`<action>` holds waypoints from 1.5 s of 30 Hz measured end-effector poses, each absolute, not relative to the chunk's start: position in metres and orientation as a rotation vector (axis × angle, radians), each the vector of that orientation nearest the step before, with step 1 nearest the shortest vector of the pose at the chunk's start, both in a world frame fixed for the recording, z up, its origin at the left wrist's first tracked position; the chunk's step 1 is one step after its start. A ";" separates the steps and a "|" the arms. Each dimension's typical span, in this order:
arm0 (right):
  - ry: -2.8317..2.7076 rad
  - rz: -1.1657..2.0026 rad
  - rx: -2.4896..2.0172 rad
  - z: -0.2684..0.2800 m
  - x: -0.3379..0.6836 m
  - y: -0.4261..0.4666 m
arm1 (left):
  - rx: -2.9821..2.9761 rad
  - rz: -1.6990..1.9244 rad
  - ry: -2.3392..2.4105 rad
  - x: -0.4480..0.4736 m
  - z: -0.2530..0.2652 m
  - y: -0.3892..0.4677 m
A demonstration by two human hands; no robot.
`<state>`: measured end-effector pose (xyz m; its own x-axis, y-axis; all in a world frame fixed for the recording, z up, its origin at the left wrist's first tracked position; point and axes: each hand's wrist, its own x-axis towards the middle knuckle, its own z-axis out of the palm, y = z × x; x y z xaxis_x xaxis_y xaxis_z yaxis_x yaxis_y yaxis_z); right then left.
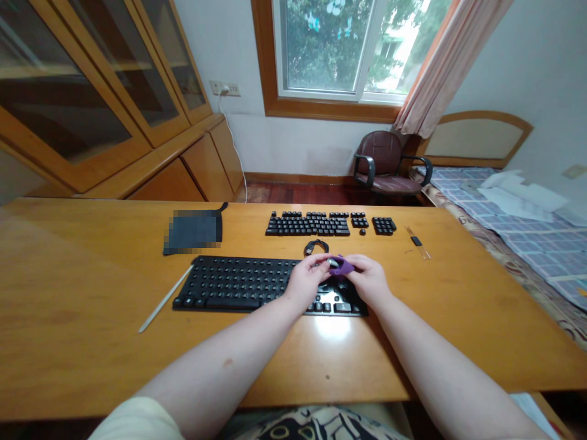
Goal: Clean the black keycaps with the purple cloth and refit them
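Both hands meet over the right part of a black keyboard (247, 282), most of whose keycaps are off. My right hand (367, 278) is closed on a purple cloth (343, 266), which is bunched up. My left hand (306, 280) pinches at the cloth's left side, where a small pale, shiny object (334, 263) shows between the fingers. That object is too small to name. A few wide keycaps still sit along the keyboard's front row. The hands hide part of its right end.
Loose black keycaps (307, 226) lie in keyboard order behind it, with the number-pad keycaps (384, 226) to their right. A coiled cable (316, 247), a wire keycap puller (416, 241), a dark pouch (195, 232) and a whitish stick (165, 299) also lie on the wooden table (92, 342).
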<state>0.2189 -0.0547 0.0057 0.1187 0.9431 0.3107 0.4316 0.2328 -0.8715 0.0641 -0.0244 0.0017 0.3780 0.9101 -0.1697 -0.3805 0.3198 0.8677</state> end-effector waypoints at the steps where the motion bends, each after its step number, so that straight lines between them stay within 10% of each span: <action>1: -1.466 0.621 -1.375 0.005 0.218 -0.055 | 0.844 0.972 0.750 0.064 0.001 -0.024; 45: -1.726 0.844 -1.152 0.007 0.223 -0.053 | 0.882 1.074 0.816 0.065 -0.008 -0.020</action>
<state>0.2234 -0.0529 0.0068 -0.1919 0.9375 0.2904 0.3466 0.3416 -0.8736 0.0646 -0.0203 -0.0084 0.2707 0.9543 -0.1263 -0.3771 0.2259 0.8982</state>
